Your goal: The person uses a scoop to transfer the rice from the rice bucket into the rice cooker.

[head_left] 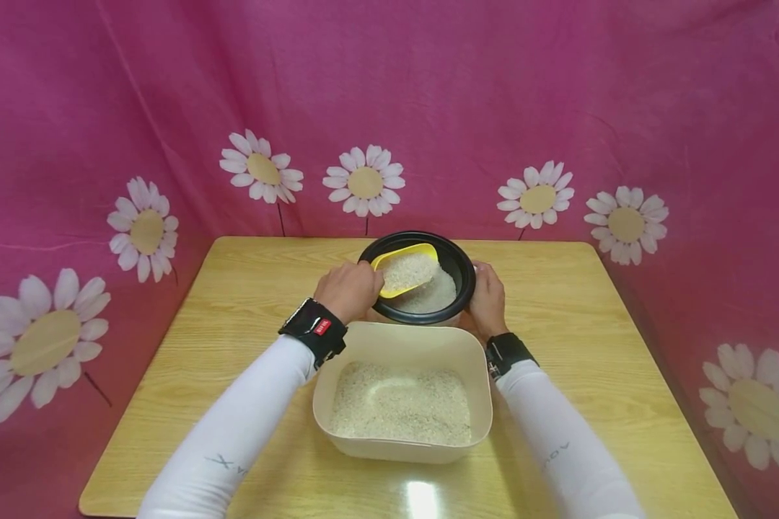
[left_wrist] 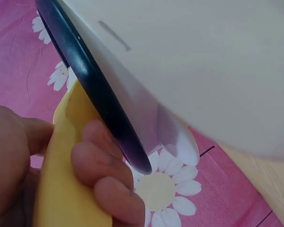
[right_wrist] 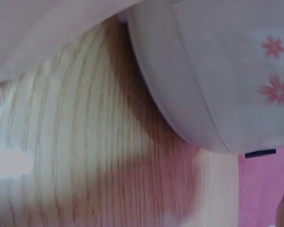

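Note:
My left hand [head_left: 349, 290] grips the handle of a yellow scoop [head_left: 420, 250] heaped with white rice. The scoop is tilted over the opening of a black-rimmed rice cooker [head_left: 422, 317], with more rice lying inside. In the left wrist view, thumb and fingers wrap the yellow scoop handle [left_wrist: 61, 184] close beside the black rim [left_wrist: 90, 75]. My right hand [head_left: 488, 299] holds the cooker at its right side. The right wrist view shows the cooker's white wall [right_wrist: 203, 71] with pink flowers; most of that hand is outside this view.
A cream bin [head_left: 399, 340] holding rice [head_left: 402, 404] stands on the wooden table [head_left: 260, 303] in front of the cooker, between my forearms. A pink cloth with daisies [head_left: 428, 86] surrounds the table at the back and sides.

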The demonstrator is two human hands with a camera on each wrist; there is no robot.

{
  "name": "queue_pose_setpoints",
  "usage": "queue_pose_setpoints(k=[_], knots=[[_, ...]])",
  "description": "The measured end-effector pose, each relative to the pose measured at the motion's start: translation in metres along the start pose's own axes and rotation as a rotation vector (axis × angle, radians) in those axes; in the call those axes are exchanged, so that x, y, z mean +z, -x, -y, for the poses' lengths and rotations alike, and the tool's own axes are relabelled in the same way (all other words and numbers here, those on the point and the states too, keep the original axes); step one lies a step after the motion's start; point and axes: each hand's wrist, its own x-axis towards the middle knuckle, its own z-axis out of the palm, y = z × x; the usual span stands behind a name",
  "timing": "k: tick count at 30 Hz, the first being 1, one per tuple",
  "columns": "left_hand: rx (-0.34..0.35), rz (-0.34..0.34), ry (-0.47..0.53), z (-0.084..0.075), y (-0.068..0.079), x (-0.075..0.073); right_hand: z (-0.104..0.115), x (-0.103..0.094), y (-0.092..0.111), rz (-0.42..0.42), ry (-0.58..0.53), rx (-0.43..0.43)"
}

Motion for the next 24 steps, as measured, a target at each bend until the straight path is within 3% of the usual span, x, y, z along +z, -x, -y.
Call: queue_pose_setpoints(k=[7,12,16,19,24], knots=[[0.028,0.013,-0.056,0.002,0.002,0.0,0.001,-0.001,-0.002,0.077,-0.1,0.108],[0.108,0.042,-0.14,0.004,0.004,-0.001,0.004,-0.001,-0.004,0.085,-0.166,0.168],[0.17,0.05,-0.205,0.006,0.005,0.0,0.025,-0.004,0.0,0.1,-0.188,0.193],[0.17,0.049,-0.207,0.007,0.005,0.0,0.031,-0.003,0.0,0.12,-0.184,0.203],[0.14,0.055,-0.163,0.008,0.003,-0.001,0.012,0.001,-0.011,0.132,-0.148,0.198]])
